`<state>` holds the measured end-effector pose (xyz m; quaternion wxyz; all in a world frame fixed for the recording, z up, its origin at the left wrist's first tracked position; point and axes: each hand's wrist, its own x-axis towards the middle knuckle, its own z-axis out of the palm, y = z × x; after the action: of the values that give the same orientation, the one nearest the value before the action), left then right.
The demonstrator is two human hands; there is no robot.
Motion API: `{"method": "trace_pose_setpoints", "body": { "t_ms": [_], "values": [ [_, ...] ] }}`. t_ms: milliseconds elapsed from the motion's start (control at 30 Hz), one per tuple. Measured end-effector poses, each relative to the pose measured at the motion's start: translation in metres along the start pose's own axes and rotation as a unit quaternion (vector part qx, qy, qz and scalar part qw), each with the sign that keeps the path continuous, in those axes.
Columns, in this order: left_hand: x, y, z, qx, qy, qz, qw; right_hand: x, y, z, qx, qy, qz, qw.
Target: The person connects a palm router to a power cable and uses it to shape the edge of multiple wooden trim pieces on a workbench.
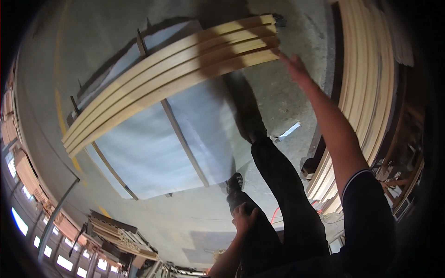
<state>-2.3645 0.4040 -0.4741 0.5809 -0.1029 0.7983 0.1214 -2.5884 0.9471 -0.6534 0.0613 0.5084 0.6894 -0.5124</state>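
Several long pale wooden boards (174, 69) lie side by side across thin dark wooden strips (178, 134), over a greyish-white sheet (139, 153) on the floor. My right hand (296, 69) reaches out to the right end of the boards. Its fingers are stretched and apart, with the tips at or very near the end of the nearest board; whether they touch it is unclear. Low in the picture, my left hand (244, 218) rests on my dark-trousered leg, fingers spread over it and holding nothing.
On the right stands a long stack of similar boards (366, 78) with dark edging. A pale strip (289, 131) lies on the floor beside my foot. More wood (120, 236) is piled at the lower left, near a bent metal pole (55, 215). A yellow line (60, 111) runs along the floor.
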Motion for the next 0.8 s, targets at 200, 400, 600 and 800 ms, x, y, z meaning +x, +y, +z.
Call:
{"method": "trace_pose_setpoints", "body": {
  "t_ms": [200, 400, 600, 800],
  "values": [
    [0.022, 0.016, 0.024, -0.009, 0.073, 0.029, 0.997, 0.086, -0.035, 0.04, 0.075, -0.059, 0.113, 0.989],
    [0.086, 0.054, 0.0, -0.07, 0.016, -0.011, 0.997, 0.114, -0.009, 0.044, 0.109, -0.023, 0.222, 0.969],
    [0.166, 0.122, -0.092, -0.219, 0.119, 0.1, 0.963, 0.065, 0.05, 0.054, 0.099, 0.051, 0.221, 0.969],
    [0.307, 0.147, -0.204, -0.593, 0.118, 0.047, 0.795, 0.046, 0.08, 0.062, 0.068, 0.002, 0.129, 0.989]
  ]
}}
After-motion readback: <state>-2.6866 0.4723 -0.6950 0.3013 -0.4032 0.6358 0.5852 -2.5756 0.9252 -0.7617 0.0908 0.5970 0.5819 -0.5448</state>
